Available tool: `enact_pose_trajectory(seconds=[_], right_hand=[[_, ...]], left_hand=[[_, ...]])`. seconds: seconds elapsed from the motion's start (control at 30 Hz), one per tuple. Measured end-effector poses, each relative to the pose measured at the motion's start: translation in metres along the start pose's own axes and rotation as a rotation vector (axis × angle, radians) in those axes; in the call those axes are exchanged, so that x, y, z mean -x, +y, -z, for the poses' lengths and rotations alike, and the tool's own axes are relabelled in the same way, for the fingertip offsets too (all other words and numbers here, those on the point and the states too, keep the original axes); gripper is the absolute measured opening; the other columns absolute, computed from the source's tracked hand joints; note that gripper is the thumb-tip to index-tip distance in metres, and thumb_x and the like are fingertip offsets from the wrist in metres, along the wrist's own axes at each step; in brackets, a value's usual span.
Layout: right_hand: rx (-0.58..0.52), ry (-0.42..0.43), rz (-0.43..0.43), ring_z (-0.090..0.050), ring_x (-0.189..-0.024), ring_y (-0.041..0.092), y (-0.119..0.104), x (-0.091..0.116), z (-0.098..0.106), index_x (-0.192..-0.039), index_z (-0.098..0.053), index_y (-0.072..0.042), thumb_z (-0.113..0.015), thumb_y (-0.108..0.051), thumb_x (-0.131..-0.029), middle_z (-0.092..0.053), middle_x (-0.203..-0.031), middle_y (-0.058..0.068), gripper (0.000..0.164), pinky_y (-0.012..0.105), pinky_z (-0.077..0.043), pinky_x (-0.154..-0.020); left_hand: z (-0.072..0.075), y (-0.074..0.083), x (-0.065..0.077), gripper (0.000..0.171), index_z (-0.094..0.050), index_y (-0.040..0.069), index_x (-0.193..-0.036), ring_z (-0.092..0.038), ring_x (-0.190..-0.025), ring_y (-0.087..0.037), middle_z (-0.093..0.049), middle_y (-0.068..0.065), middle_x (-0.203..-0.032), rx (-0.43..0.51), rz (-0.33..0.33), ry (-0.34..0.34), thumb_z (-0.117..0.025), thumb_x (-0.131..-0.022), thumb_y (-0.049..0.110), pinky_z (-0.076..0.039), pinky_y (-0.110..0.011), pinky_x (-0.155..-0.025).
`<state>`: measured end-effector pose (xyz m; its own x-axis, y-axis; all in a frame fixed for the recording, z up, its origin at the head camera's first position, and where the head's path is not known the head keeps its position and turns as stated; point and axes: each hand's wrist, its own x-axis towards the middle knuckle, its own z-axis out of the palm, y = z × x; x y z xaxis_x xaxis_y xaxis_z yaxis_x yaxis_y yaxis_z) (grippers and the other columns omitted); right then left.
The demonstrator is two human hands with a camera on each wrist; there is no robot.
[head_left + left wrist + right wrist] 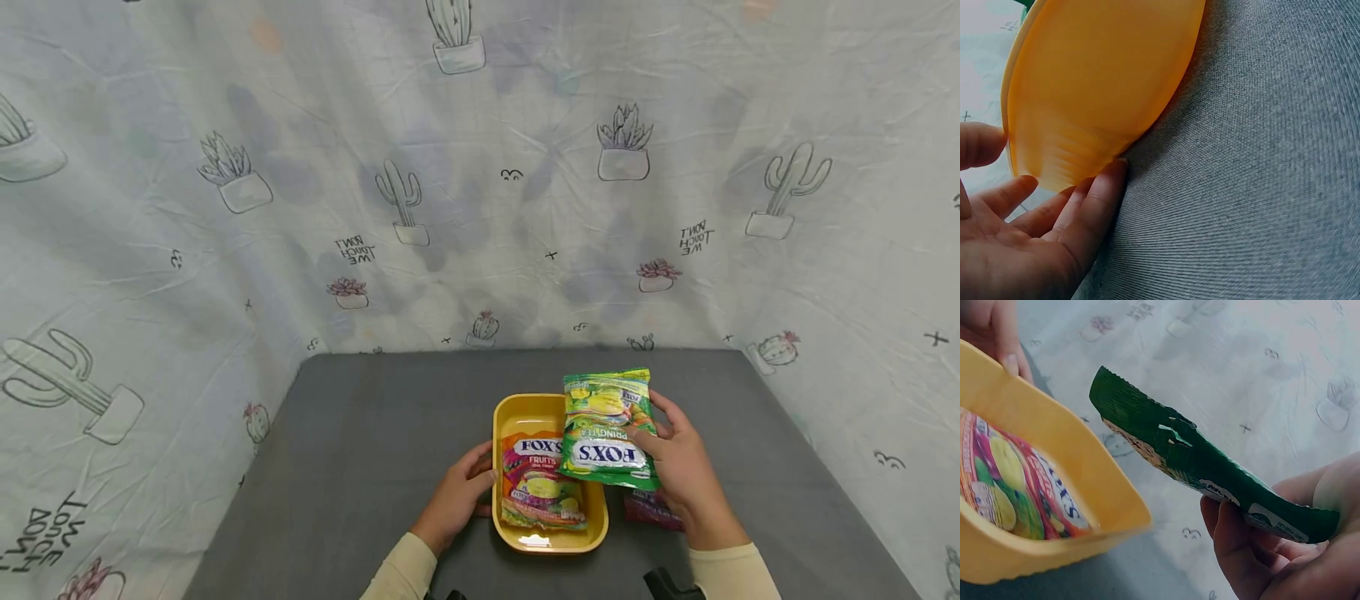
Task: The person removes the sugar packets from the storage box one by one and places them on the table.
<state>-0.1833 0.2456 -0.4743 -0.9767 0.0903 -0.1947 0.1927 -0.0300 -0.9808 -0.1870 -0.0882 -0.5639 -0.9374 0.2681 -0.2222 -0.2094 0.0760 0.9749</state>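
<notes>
By the far right side of the yellow tray (597, 512), the right hand (681, 462) grips a raised green packet (606, 425). The left hand (457, 496) holds the tray's left side, thumb at the rim. Inside lies a red packet (542, 483); a purple packet (649, 510), partly hidden, rests on the right.

"From the head, we're looking forward and down over the bench (375, 450), farther back."
"At the left wrist, we're closely facing the yellow tray (1110, 75) from outside; at the right, closely too, we're sharing its inside and the green packet (1216, 472) with the head."
</notes>
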Motion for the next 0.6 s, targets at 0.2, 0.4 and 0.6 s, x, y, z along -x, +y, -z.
enact_pose_trajectory(seconds=[0.2, 0.4, 0.6], right_hand=[[-0.013, 0.016, -0.011, -0.079, -0.089, 0.026, 0.007, -0.002, 0.014, -0.177, -0.012, -0.020, -0.061, -0.008, -0.113, -0.062, -0.135, 0.023, 0.082, 0.046, -0.065, -0.073], [-0.029, 0.025, -0.034, -0.079, -0.089, 0.026, 0.016, -0.002, 0.029, -0.177, -0.009, -0.020, -0.059, -0.010, -0.114, -0.062, -0.129, 0.017, 0.081, 0.046, -0.065, -0.074], [-0.022, 0.022, -0.072, -0.078, -0.093, 0.026, 0.028, -0.002, 0.044, -0.177, -0.004, -0.018, -0.056, -0.008, -0.115, -0.058, -0.137, 0.021, 0.082, 0.047, -0.065, -0.077]], left_hand=[[0.001, -0.001, 0.000, 0.065, -0.039, 0.005, -0.168, -0.061, -0.130, -0.038, -0.054, -0.022, -0.157, -0.001, 0.012, 0.008, -0.062, -0.112, 0.028, -0.063, -0.049, -0.079], [0.001, 0.000, 0.000, 0.065, -0.040, 0.005, -0.168, -0.061, -0.130, -0.038, -0.054, -0.022, -0.158, 0.004, 0.008, 0.007, -0.063, -0.111, 0.027, -0.063, -0.049, -0.079], [0.001, 0.001, 0.001, 0.064, -0.040, 0.004, -0.167, -0.061, -0.130, -0.037, -0.054, -0.022, -0.157, 0.006, 0.011, -0.001, -0.062, -0.112, 0.027, -0.063, -0.049, -0.079]])
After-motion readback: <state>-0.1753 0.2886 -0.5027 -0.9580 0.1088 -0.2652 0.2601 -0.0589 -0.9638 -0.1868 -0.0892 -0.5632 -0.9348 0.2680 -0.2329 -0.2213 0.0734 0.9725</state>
